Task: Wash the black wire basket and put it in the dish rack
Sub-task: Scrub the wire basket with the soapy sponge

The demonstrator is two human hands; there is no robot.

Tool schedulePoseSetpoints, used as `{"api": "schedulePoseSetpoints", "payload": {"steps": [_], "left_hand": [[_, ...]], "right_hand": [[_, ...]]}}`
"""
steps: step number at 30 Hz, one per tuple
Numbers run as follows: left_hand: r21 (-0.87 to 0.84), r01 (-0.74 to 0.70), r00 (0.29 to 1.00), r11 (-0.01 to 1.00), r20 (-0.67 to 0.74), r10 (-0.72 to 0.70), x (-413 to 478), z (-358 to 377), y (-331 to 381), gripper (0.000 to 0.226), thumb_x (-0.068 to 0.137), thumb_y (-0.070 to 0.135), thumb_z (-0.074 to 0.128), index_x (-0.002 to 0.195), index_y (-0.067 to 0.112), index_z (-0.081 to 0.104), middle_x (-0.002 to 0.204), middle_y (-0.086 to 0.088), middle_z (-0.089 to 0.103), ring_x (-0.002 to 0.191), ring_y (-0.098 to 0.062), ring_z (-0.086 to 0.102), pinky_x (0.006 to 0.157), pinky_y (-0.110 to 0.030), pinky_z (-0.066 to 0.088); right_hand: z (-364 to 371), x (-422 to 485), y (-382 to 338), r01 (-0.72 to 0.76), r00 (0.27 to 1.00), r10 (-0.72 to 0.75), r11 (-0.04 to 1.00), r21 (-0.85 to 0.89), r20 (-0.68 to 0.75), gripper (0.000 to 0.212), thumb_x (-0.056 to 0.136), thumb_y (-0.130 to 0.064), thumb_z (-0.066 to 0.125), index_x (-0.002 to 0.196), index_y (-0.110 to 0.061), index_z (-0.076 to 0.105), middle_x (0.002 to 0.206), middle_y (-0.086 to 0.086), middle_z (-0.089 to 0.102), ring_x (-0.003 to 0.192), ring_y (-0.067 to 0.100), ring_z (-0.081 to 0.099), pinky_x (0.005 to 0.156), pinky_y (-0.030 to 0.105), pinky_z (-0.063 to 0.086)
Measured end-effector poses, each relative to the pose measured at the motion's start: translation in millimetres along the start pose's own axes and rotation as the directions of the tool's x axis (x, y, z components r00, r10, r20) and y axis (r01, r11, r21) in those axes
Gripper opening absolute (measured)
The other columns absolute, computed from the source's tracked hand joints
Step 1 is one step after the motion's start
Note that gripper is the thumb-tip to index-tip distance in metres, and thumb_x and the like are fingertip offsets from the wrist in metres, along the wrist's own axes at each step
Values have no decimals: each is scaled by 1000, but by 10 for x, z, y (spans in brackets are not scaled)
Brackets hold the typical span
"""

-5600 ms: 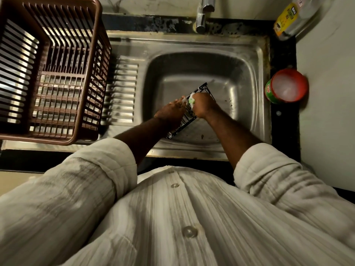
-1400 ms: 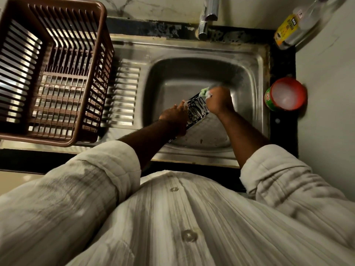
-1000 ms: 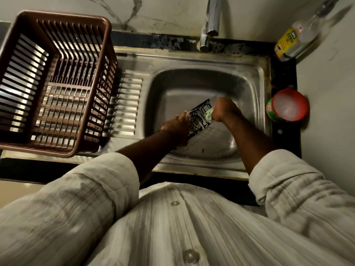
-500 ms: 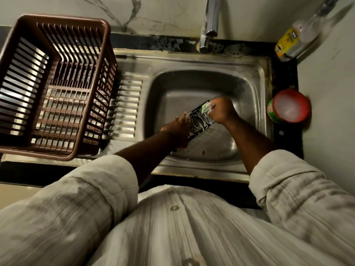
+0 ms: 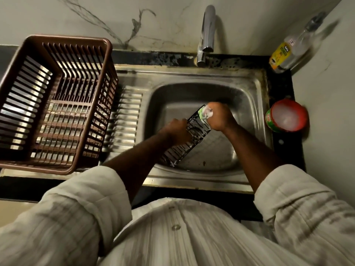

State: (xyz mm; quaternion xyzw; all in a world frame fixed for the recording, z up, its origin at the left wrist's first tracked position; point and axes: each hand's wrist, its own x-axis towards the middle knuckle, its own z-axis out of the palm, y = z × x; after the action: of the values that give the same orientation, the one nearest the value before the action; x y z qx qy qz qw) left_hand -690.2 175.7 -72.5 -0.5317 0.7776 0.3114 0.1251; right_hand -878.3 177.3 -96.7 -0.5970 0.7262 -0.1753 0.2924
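**Scrubbing step, seen from above.** At the left the rack [image 5: 67, 37] is stood on the drainboard [image 5: 124, 120], well apart from the work. Over the sink [image 5: 247, 104] the basket [image 5: 196, 131] is held aslant, its near end by the front wall and its far end toward the middle. Whether the near end is rested on the sink floor cannot be told. The basket's left side is gripped by the left hand [image 5: 177, 130], whose fingers are closed on the wire. At the far end a soapy green pad [image 5: 205, 113] is clenched in the right hand [image 5: 221, 117] and pressed against the wires. No stream is seen at the tap [image 5: 207, 33]. At the right a red tub [image 5: 286, 118] and a bottle [image 5: 292, 52] are stood on the desk [image 5: 281, 87].

The wash is judged to be under way, with rinsing and racking not yet done. A firm left-hand grip is advised, so that the light frame is not pushed round by the pad. Strokes are best run along the wires, and extra passes should be given to crossings and corners, where dirt is likely lodged. Each face should be turned to the pad in turn, and the work should be done over the sink so that suds are caught there.
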Motion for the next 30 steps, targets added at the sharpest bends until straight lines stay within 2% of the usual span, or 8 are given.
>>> {"api": "schedulePoseSetpoints", "payload": {"steps": [3, 7, 13, 18, 23, 27, 29, 30], "left_hand": [[-53, 37, 999, 998, -28, -38, 31, -109, 0, 38, 95, 32, 55, 126, 11, 57, 126, -16, 62, 114, -34, 60, 86, -36, 47], [-205, 26, 988, 978, -143, -56, 1, -219, 72, 26, 100, 22, 49, 111, 9, 68, 118, -16, 68, 112, -34, 63, 91, -32, 46], [-529, -39, 966, 848, -237, -104, -113, -351, 138, 25, 100, 13, 53, 89, 1, 71, 82, -11, 69, 78, -26, 68, 71, -24, 54], [-691, -63, 951, 720, -260, -167, -180, -271, 110, 37, 98, 26, 62, 63, 14, 60, 66, -4, 59, 64, -20, 55, 65, -34, 51], [-721, -14, 925, 693, -273, -265, -236, -199, 169, 43, 96, 33, 65, 60, 10, 61, 58, 1, 56, 58, -12, 50, 54, -24, 40], [-748, -4, 927, 664, -251, -277, -242, -179, 135, 42, 94, 34, 68, 57, 15, 60, 67, -6, 68, 69, -25, 69, 69, -32, 59], [-746, -4, 937, 666, -235, -257, -281, -195, 113, 35, 97, 33, 65, 67, 16, 63, 74, -9, 71, 59, -8, 68, 61, -24, 58], [-740, -2, 945, 672, -221, -240, -302, -209, 113, 28, 99, 32, 62, 75, 16, 63, 72, -5, 69, 48, 4, 60, 52, -15, 52]], "right_hand": [[-126, -77, -199, 23, 999, -24, 998, -57, -21, 22, 74, 2, 65, 90, -11, 73, 94, 10, 76, 93, 30, 71, 80, 38, 60], [-225, -272, -458, 70, 996, -75, 994, -85, -53, 28, 76, 2, 62, 96, -14, 70, 96, 12, 72, 92, 32, 68, 76, 39, 59], [-170, -538, -612, 160, 984, -167, 981, -107, -56, 20, 78, -5, 63, 95, -14, 68, 90, 16, 72, 84, 36, 68, 67, 40, 56], [-134, -720, -632, 185, 974, -198, 975, -122, -111, 20, 78, 1, 62, 90, -13, 70, 86, 13, 70, 78, 30, 64, 61, 25, 35], [-112, -820, -609, 257, 957, -255, 966, -2, -138, 29, 69, 5, 54, 84, -13, 71, 81, 7, 71, 72, 21, 63, 59, 24, 36], [-157, -917, -584, 272, 940, -240, 956, 108, -244, 38, 70, 11, 50, 90, -13, 72, 85, 5, 74, 76, 17, 67, 69, 35, 56], [-181, -976, -633, 245, 916, -178, 958, 149, -361, 32, 74, 11, 53, 92, -9, 70, 89, 5, 74, 79, 14, 66, 75, 27, 55], [-205, -996, -667, 212, 895, -126, 964, 160, -428, 29, 78, 11, 56, 96, -7, 70, 92, 7, 74, 81, 12, 65, 74, 16, 52]]}}
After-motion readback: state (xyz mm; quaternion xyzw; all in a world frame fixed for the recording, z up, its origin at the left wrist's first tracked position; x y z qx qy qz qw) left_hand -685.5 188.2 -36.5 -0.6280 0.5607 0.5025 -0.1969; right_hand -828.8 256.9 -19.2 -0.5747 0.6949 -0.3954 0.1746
